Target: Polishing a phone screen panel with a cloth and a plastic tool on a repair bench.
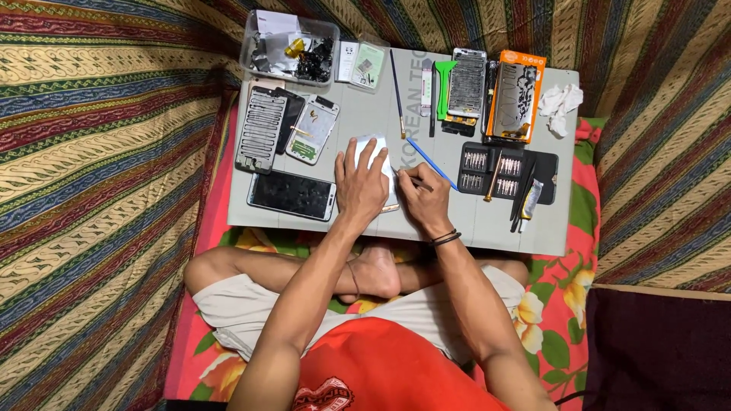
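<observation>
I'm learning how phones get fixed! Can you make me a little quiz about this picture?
1. True or false: the left hand lies flat on the white phone.
2. What does the right hand hold? A) a thin tool B) a cup C) a book
3. Fill in: the clear plastic box of small parts sits at the board's far ____ corner.

Key:
1. True; its fingers press down on it.
2. A, with the tip by the phone's edge.
3. Left, beyond the dark-screened phone on the grey work board.
</observation>
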